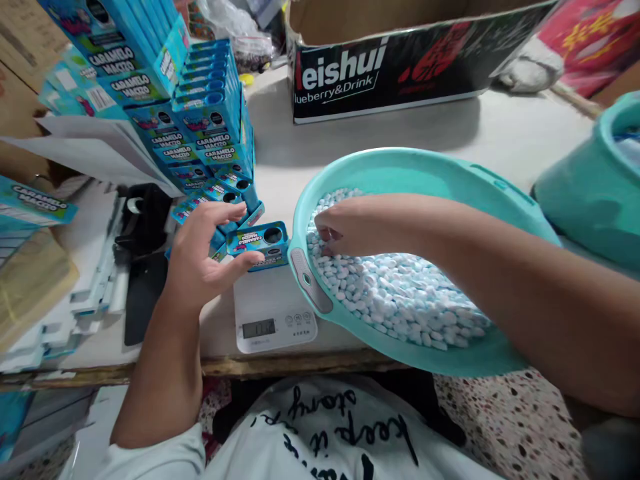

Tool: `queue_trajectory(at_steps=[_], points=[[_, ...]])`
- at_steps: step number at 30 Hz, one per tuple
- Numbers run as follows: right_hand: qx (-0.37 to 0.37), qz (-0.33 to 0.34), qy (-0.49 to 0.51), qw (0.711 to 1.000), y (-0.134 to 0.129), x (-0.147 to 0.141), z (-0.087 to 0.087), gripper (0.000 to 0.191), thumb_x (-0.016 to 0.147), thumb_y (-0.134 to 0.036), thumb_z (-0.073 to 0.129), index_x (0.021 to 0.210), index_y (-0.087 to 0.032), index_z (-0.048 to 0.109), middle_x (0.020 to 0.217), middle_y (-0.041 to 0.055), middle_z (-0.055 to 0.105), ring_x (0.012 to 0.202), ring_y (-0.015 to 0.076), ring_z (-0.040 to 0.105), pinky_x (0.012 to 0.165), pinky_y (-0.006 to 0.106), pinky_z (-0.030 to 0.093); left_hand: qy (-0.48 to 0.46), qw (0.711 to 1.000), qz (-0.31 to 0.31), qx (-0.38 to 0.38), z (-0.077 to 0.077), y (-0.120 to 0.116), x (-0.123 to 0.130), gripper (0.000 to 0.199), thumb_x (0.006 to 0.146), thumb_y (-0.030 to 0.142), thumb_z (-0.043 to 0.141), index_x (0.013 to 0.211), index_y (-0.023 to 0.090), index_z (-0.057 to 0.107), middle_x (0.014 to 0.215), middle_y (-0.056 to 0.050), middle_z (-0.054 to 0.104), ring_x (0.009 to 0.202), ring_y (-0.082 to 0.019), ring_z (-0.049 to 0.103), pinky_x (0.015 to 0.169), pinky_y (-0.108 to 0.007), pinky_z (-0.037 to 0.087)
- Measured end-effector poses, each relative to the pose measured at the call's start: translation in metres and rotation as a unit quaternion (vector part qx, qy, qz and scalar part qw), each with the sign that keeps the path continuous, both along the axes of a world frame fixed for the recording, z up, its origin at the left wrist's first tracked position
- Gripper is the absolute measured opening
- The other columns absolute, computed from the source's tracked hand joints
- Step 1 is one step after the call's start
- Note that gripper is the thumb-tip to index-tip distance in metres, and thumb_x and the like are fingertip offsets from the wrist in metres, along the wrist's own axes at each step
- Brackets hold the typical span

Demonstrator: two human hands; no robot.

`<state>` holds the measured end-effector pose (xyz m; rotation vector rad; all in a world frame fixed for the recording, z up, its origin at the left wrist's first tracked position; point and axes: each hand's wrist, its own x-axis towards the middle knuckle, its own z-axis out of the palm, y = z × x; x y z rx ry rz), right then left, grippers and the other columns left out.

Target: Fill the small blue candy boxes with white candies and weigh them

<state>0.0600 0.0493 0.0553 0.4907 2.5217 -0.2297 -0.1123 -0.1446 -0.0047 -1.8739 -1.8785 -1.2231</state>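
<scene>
My left hand [207,250] is open, thumb and fingers apart, beside a blue tin labelled "Caramelo Macizo" [260,247]. That tin rests on a white digital scale [275,320], whose small display is lit but hard to read. Several similar tins [215,200] lie just behind the hand. My right hand [345,227] reaches into a turquoise basin [400,167] at its left side. Its fingers are curled down into pale blue and white candies [410,293]; the fingertips are partly hidden among them.
Stacked blue candy boxes [200,120] rise at the back left. Behind the basin stands a black cardboard box [390,73]. A turquoise bucket [590,187] is at the right. Papers [100,150] and a black flat object [145,293] lie left. The wooden table edge [280,363] runs in front.
</scene>
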Motion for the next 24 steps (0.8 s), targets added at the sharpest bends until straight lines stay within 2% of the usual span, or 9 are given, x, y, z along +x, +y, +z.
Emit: queue_trajectory(at_steps=[5, 9, 15, 21, 24], points=[[-0.002, 0.001, -0.007, 1.0, 0.0005, -0.001, -0.0005, 0.018, 0.097, -0.032, 0.059, 0.102, -0.017, 0.067, 0.087, 0.0046, 0.064, 0.068, 0.0145, 0.051, 0.063, 0.031, 0.032, 0.035, 0.999, -0.008, 0.018, -0.0033, 0.001, -0.0009, 0.062, 0.087, 0.065, 0.07, 0.133, 0.024, 0.059, 0.112, -0.006, 0.07, 0.101, -0.022, 0.069, 0.088, -0.038, 0.058], [0.009, 0.011, -0.011, 1.0, -0.0009, -0.0012, 0.0, 0.016, 0.098, -0.031, 0.058, 0.098, -0.017, 0.066, 0.086, 0.0044, 0.064, 0.066, 0.0139, 0.05, 0.06, 0.031, 0.03, 0.03, 1.0, -0.004, 0.008, -0.0039, 0.0008, 0.0002, 0.067, 0.087, 0.063, 0.072, 0.142, 0.031, 0.051, 0.117, -0.006, 0.069, 0.107, -0.025, 0.069, 0.09, -0.041, 0.059], [0.006, 0.006, -0.012, 1.0, -0.0008, -0.0015, 0.0006, 0.016, 0.098, -0.03, 0.058, 0.101, -0.017, 0.067, 0.087, 0.004, 0.064, 0.066, 0.0135, 0.05, 0.061, 0.031, 0.03, 0.035, 0.999, 0.002, 0.0, -0.0046, -0.0002, -0.0009, 0.066, 0.088, 0.066, 0.067, 0.139, 0.026, 0.053, 0.117, -0.006, 0.067, 0.108, -0.024, 0.067, 0.09, -0.04, 0.059], [0.012, 0.014, -0.008, 1.0, -0.0011, 0.0005, -0.0015, 0.017, 0.099, -0.031, 0.057, 0.101, -0.017, 0.066, 0.086, 0.0039, 0.064, 0.065, 0.013, 0.05, 0.059, 0.03, 0.03, 0.046, 0.999, 0.003, -0.003, -0.0022, -0.0011, -0.0012, 0.059, 0.089, 0.063, 0.068, 0.136, 0.031, 0.054, 0.118, -0.007, 0.067, 0.106, -0.024, 0.067, 0.091, -0.042, 0.059], [0.016, 0.01, -0.014, 1.0, -0.0022, -0.0009, -0.0011, 0.017, 0.099, -0.031, 0.056, 0.1, -0.016, 0.065, 0.085, 0.0039, 0.063, 0.064, 0.0128, 0.049, 0.059, 0.03, 0.029, 0.055, 0.998, 0.0, -0.003, 0.0002, -0.0004, -0.0005, 0.054, 0.09, 0.062, 0.067, 0.131, 0.028, 0.059, 0.116, -0.007, 0.068, 0.108, -0.025, 0.067, 0.094, -0.043, 0.059]])
